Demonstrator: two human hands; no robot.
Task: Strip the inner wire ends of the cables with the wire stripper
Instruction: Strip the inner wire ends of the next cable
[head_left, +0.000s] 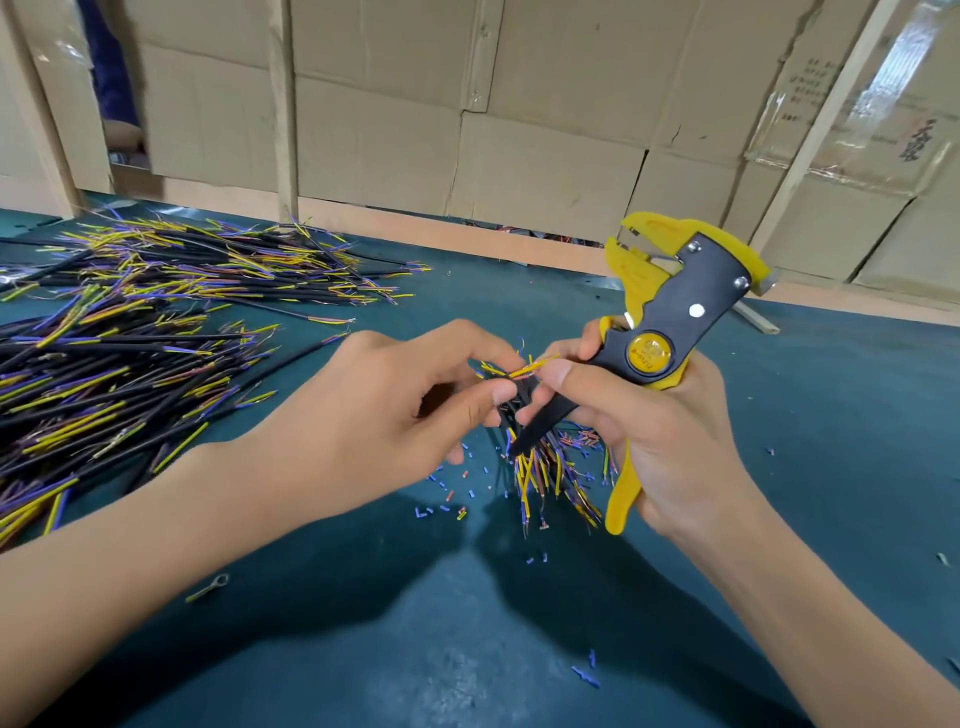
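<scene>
Teal table (519, 649), left hand (395, 410) pinching cables (511, 374), right hand (670, 441) gripping wire stripper (675, 312)

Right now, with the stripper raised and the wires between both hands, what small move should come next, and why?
Probably separate one wire end with the left hand and lower the stripper to it. The tool's head points up, away from the wires, and the right hand holds both its handles, thumb on the fanned ends.
</scene>
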